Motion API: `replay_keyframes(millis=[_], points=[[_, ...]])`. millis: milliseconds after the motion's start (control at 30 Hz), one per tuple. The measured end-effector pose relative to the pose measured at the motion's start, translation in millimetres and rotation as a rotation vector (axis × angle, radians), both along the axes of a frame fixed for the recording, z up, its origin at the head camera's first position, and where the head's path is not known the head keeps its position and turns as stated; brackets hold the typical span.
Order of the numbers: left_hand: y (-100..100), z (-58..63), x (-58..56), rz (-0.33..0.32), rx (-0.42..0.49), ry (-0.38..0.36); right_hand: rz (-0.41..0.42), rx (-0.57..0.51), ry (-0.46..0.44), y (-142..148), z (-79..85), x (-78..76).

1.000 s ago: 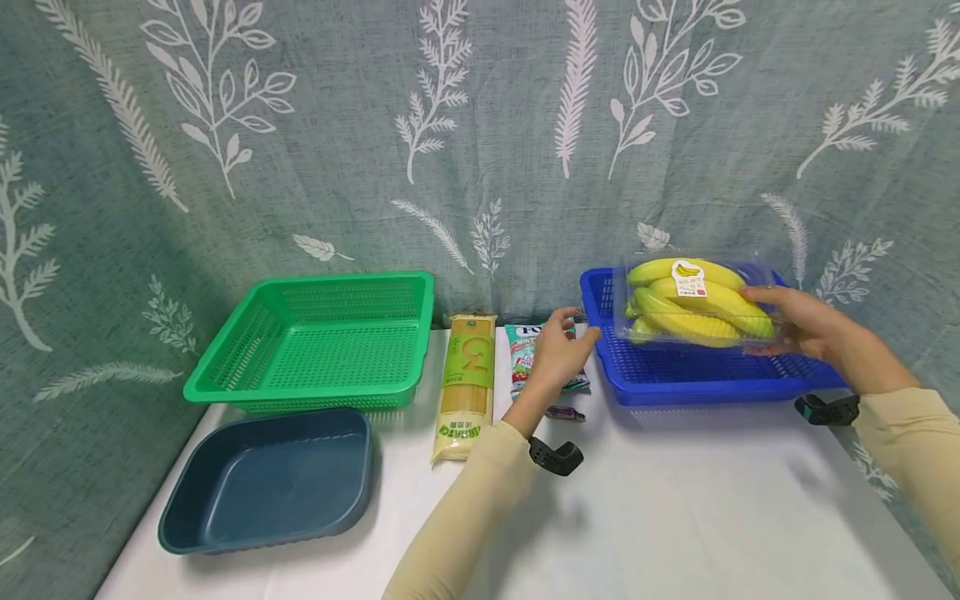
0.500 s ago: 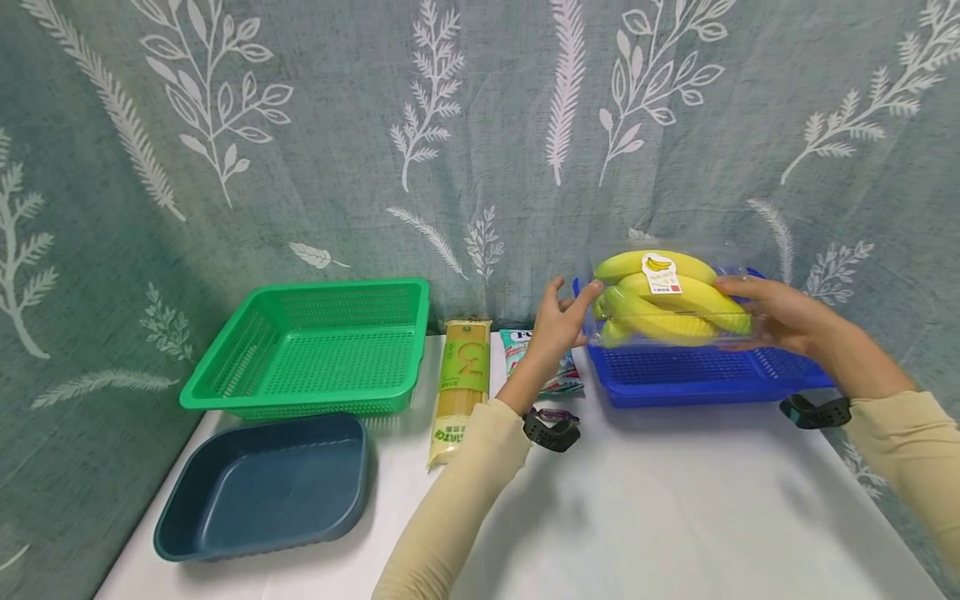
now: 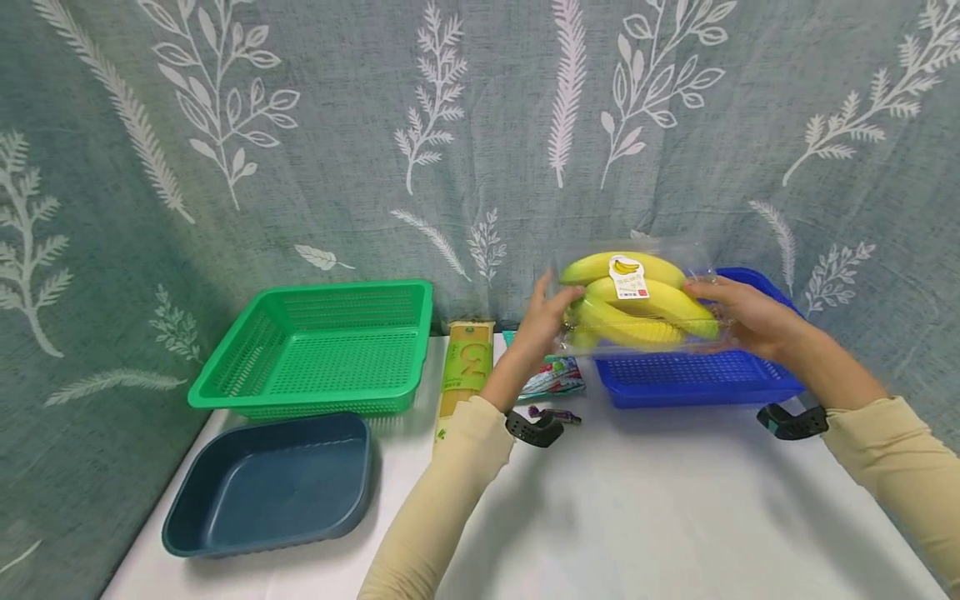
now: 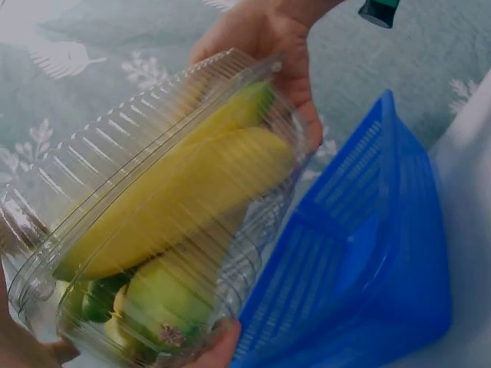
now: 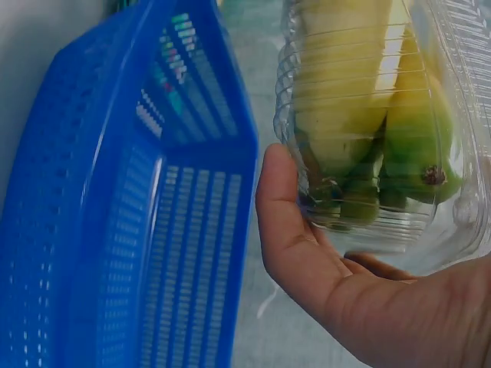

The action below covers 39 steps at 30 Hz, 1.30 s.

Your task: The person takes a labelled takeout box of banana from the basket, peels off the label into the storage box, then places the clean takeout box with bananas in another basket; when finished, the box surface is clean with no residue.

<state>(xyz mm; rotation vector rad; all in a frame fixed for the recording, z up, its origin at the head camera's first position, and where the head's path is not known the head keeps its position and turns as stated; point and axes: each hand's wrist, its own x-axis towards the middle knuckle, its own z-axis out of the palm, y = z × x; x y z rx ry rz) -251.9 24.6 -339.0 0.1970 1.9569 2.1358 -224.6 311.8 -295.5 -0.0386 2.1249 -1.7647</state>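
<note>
A clear plastic box of bananas (image 3: 637,312) with a white label is held up in the air, overlapping the left part of the blue basket (image 3: 697,383) in the head view. My left hand (image 3: 538,321) grips its left end, thumb on the near side. At the other end, my right hand (image 3: 750,317) grips the box, its thumb along the front. In the left wrist view, the bananas (image 4: 192,192) show through the ribbed plastic. The right wrist view shows my right hand (image 5: 337,284) around the box's end, beside the basket's blue wall (image 5: 92,184).
On the white table, a green basket (image 3: 352,367) stands back left, with a dark blue tub (image 3: 277,487) in front. A noodle pack (image 3: 467,367), a teal candy bag (image 3: 555,379) and a small purple item (image 3: 555,414) lie between the baskets. A leaf-patterned curtain (image 3: 495,125) hangs behind.
The box of bananas has moved left, from over the middle of the blue basket to its left side. My left hand, apart from the box before, now grips its left end.
</note>
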Motion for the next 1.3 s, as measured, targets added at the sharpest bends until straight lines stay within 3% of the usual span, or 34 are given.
replay_keyframes(millis=[567,1033,1300], points=[[-56,8.4,30.7,0.083,-0.126,0.045,0.048,0.063,0.061,-55,-5.6,21.7],[-96,1.9,66.5,0.100,-0.176,0.051,0.069,0.140,0.063,-87,-18.3,46.4],[-119,0.6,89.1,0.064,-0.192,0.052,0.048,0.135,0.068,-100,-21.6,66.4]])
